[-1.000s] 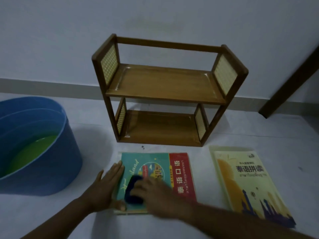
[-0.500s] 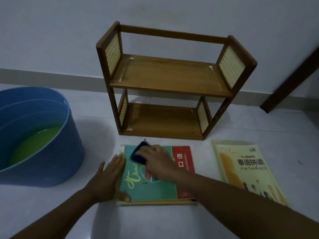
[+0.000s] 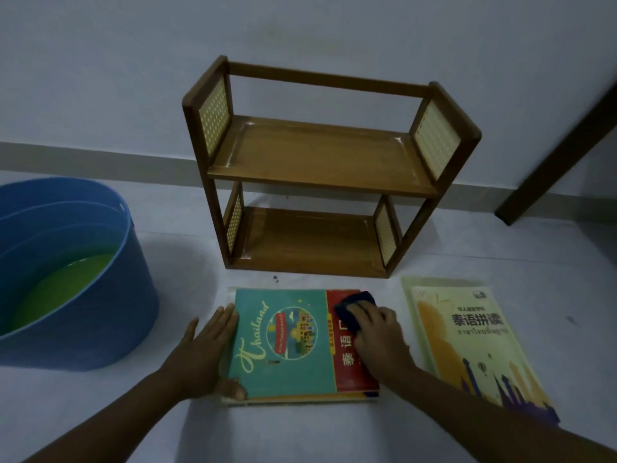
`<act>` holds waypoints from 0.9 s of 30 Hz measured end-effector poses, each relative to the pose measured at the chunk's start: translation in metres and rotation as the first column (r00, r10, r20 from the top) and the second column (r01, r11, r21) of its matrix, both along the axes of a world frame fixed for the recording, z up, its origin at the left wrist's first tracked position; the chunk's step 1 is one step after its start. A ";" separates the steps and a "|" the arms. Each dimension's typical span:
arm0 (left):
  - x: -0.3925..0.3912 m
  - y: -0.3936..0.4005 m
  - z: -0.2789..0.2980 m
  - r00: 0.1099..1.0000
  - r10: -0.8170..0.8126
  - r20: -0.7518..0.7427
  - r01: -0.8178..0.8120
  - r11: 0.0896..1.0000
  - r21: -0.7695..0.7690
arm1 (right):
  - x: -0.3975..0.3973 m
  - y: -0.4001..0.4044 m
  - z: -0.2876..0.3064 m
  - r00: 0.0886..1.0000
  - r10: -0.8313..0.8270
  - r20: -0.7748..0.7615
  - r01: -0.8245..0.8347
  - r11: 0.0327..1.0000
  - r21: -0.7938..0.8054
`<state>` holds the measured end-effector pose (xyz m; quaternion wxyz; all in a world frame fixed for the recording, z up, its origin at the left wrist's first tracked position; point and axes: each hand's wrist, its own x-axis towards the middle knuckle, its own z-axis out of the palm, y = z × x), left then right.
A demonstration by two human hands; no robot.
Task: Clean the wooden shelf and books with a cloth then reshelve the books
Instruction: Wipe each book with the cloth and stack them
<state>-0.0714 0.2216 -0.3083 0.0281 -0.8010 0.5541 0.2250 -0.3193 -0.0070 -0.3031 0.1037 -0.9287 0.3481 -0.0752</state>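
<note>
A two-tier wooden shelf (image 3: 320,162) stands bare against the wall. In front of it a teal and red "Thailand" book (image 3: 283,345) lies flat on top of another book. My right hand (image 3: 377,335) presses a dark blue cloth (image 3: 354,309) onto the red strip at the book's upper right. My left hand (image 3: 207,352) lies flat, fingers spread, on the book's left edge with the thumb at its lower left corner. A yellow book (image 3: 467,345) lies on a pale book to the right.
A large blue tub (image 3: 66,269) holding greenish liquid stands at the left. The floor is pale, with a baseboard along the wall. A dark wooden door frame (image 3: 561,145) slants at the right.
My right hand has slid the cloth from the book's lower left, up to the top, then across to the upper right red strip. My left hand stays on the left edge.
</note>
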 end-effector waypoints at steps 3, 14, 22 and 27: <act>0.002 -0.003 0.001 1.000 0.006 -0.006 -0.006 1.000 0.029 | 0.003 0.047 -0.015 0.965 0.232 -0.120 -0.236 0.972 -0.018; -0.030 -0.012 0.020 0.942 -0.278 0.187 0.296 0.952 -0.077 | -0.051 -0.026 0.002 0.988 -0.132 -0.077 0.139 0.986 0.095; -0.042 -0.023 0.003 0.895 -0.387 0.222 0.386 0.921 0.049 | -0.065 -0.032 -0.019 0.951 -0.154 -0.268 0.197 0.970 0.141; -0.047 -0.028 0.025 0.851 -0.447 0.275 0.458 0.889 0.025 | -0.068 -0.035 -0.017 0.948 -0.129 -0.291 0.191 0.962 0.196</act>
